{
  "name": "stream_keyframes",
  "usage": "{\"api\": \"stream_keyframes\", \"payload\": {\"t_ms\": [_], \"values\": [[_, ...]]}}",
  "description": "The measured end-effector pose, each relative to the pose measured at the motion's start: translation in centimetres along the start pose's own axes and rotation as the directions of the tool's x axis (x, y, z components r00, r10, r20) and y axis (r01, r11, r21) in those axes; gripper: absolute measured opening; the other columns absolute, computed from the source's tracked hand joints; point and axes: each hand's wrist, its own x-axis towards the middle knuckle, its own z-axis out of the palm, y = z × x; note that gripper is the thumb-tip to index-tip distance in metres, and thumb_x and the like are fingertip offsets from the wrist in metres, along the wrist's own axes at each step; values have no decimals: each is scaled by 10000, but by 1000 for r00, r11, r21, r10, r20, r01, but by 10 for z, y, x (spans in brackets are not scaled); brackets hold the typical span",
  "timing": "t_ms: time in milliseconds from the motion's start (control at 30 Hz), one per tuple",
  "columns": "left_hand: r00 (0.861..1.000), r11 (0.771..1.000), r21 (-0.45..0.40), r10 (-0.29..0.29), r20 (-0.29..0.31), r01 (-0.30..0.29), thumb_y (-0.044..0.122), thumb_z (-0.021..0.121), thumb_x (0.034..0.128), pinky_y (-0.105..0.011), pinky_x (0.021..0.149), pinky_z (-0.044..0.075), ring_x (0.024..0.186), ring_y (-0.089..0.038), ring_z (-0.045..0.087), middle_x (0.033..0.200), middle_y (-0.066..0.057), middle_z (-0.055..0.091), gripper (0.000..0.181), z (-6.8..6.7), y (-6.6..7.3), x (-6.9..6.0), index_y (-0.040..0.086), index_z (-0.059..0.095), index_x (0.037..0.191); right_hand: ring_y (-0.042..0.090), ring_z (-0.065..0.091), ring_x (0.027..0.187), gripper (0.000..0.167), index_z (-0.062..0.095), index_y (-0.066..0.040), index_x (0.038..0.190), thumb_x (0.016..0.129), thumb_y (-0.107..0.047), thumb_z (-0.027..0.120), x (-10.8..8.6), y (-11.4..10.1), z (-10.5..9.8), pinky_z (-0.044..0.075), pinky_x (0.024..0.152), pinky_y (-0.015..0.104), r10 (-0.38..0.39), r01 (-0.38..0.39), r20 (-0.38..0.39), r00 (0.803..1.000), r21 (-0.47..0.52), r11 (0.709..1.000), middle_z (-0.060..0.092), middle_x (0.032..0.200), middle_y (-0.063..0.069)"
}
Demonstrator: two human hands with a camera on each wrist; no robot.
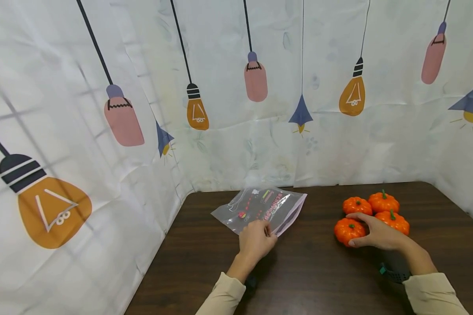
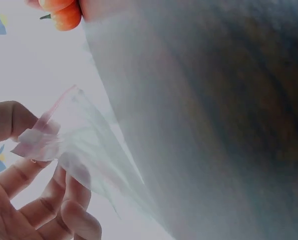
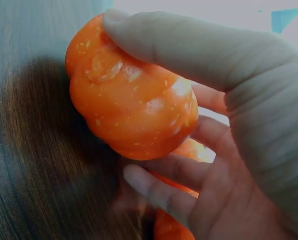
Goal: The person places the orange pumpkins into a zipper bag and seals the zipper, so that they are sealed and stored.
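A clear plastic zip bag (image 1: 256, 205) with a pink edge and printed lettering lies toward the back of the table. My left hand (image 1: 256, 239) pinches its near corner; in the left wrist view the bag's pink-edged corner (image 2: 36, 142) sits between thumb and fingers. Over at the right, my right hand (image 1: 380, 234) grips a small orange toy pumpkin (image 1: 344, 232), thumb on one side and fingers on the other. The right wrist view shows that pumpkin (image 3: 134, 95) close up, tilted. Just behind it stand other orange pumpkins (image 1: 383, 202), one partly covered by the right hand.
The dark wooden table (image 1: 307, 271) reaches back to a white curtain (image 1: 228, 153) printed with lamps, which also hangs along the left and right sides. Near the right wrist is a dark strap (image 1: 394, 274).
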Motion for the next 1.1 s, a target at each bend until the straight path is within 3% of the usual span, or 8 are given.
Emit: {"api": "stream_keyframes", "payload": {"t_ms": [167, 367, 667, 933, 1100], "values": [[999, 1000, -1, 11, -31, -11, 205, 721, 753, -295, 444, 335, 525, -131, 536, 568, 122, 519, 174, 0, 0, 0, 243, 571, 672, 270, 582, 1089, 738, 480, -32, 1442, 866, -366, 799, 0, -1, 0, 500, 844, 444, -12, 11, -19, 1000, -12, 1000, 568, 1370, 248], [1000, 1000, 9, 16, -7, -16, 201, 757, 817, -276, 454, 343, 524, -116, 536, 571, 116, 550, 201, 0, -3, 1, 227, 592, 707, 283, 593, 1096, 745, 480, -33, 1445, 867, -379, 797, 0, -2, 1, 505, 847, 457, -8, 7, -20, 1000, -18, 1000, 564, 1381, 260], [1000, 1000, -13, 14, 13, -14, 189, 790, 837, -271, 487, 396, 569, -121, 594, 616, 119, 636, 68, 3, -6, 1, 214, 733, 810, 309, 601, 1117, 770, 460, -31, 1466, 871, -388, 794, 0, -2, 1, 511, 839, 458, 9, -9, -4, 1000, -10, 1000, 547, 1401, 279], [1000, 999, -50, 3, 26, -1, 205, 821, 832, -251, 489, 391, 553, -96, 565, 610, 116, 630, 108, 4, -11, 1, 218, 728, 779, 335, 604, 1140, 781, 467, -26, 1465, 867, -405, 796, 0, -5, 1, 518, 866, 494, 11, -12, -24, 1000, -10, 1000, 550, 1409, 279], [999, 996, -72, 46, -21, -48, 187, 818, 830, -236, 502, 403, 548, -64, 539, 616, 109, 633, 125, 1, -9, 2, 200, 708, 771, 387, 598, 1183, 803, 455, -21, 1477, 869, -424, 792, 2, -7, 4, 521, 898, 554, 7, -6, -63, 998, 15, 1000, 519, 1446, 287]]}}
